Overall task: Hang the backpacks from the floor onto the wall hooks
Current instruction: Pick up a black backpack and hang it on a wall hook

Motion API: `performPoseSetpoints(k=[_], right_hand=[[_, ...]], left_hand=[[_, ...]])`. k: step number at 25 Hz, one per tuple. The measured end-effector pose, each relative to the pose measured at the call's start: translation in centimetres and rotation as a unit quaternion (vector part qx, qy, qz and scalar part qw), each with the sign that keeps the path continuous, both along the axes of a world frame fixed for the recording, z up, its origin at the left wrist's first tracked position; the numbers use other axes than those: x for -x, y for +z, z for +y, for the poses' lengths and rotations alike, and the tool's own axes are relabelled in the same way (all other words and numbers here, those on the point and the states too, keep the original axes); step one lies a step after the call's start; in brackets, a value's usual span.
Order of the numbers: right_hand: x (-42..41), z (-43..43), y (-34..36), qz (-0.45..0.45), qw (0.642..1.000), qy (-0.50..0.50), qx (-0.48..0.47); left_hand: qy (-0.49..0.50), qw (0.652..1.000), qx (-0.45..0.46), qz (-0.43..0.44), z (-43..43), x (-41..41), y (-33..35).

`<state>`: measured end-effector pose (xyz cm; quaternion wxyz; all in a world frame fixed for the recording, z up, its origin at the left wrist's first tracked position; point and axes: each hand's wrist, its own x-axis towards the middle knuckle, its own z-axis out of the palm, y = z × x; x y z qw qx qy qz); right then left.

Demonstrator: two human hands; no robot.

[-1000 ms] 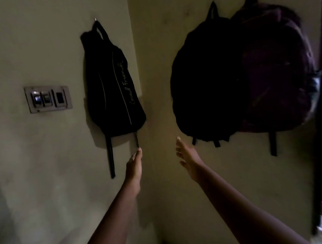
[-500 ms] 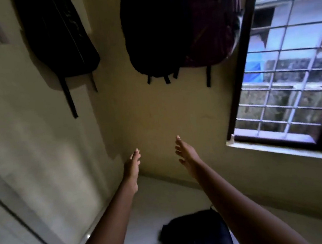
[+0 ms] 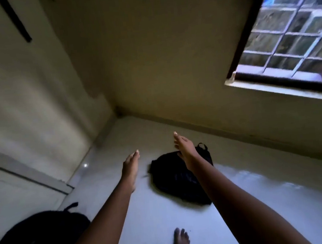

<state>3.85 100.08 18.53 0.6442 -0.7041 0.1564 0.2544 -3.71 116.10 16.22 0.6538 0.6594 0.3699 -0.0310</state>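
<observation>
Black backpack (image 3: 180,181) lies flat on the pale floor (image 3: 244,202), near the corner where the two walls meet, carry loop at its far end pointing toward the wall (image 3: 160,62). Fabric dark, slumped, detail lost in shadow. Second black backpack (image 3: 39,238) sits on the floor at lower left, partly cut by the frame edge, one strap loop sticking up.

Both arms stretched forward. Left hand (image 3: 131,164): grip released, fingers straight and together, holding nothing, over bare floor just left of the central backpack. Right hand (image 3: 186,151): grip released too, fingers extended, overlapping the far end of that backpack in view; contact cannot be told.

Barred window (image 3: 294,34) on the right wall, well apart from the bags. Bare foot (image 3: 181,243) on the floor at the bottom, between the arms. Dangling strap ends (image 3: 19,23) show at the top edge. Nothing lies between the hands and the central backpack.

Versus half a second ago: the view has tipped down, the hung bags are out of frame except for their strap ends, the central backpack is now fully visible, and the lower-left backpack and the foot have come into view. Hands keep the same outstretched, empty pose.
</observation>
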Motion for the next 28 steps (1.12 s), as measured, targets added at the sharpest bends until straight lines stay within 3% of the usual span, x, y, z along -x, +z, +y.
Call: performPoseSetpoints(k=[5, 9, 12, 15, 18, 21, 25, 28], right_hand=[[-3.8, 3.3, -14.3, 0.077, 0.995, 0.037, 0.046], [-5.8, 5.3, -28.1, 0.075, 0.975, 0.133, 0.161], [-7.9, 6.9, -40.1, 0.014, 0.925, 0.262, 0.275], [-9.7, 8.8, -50.4, -0.030, 0.886, 0.340, 0.314], [-10.8, 10.1, -58.5, -0.035, 0.822, 0.414, 0.389], [-10.0, 9.1, -60.6, 0.000, 0.780, 0.433, 0.451], [-7.9, 8.2, -55.2, -0.030, 0.840, 0.406, 0.360], [-7.4, 7.2, -48.1, -0.063, 0.852, 0.383, 0.350]], left_hand=[[0.019, 0.997, 0.006, 0.081, 1.4, -3.0, -12.5], [0.019, 0.990, 0.019, 0.140, 2.6, -5.5, -25.8], [0.005, 0.985, 0.012, 0.172, 4.0, -7.7, -37.8], [-0.005, 0.982, 0.006, 0.186, 5.2, -8.9, -47.9], [-0.011, 0.983, 0.005, 0.185, 5.6, -9.0, -54.7], [-0.009, 0.979, 0.023, 0.203, 5.5, -8.2, -56.5], [0.007, 0.975, 0.052, 0.218, 5.0, -7.7, -52.6], [0.032, 0.971, 0.080, 0.222, 3.7, -8.5, -46.0]])
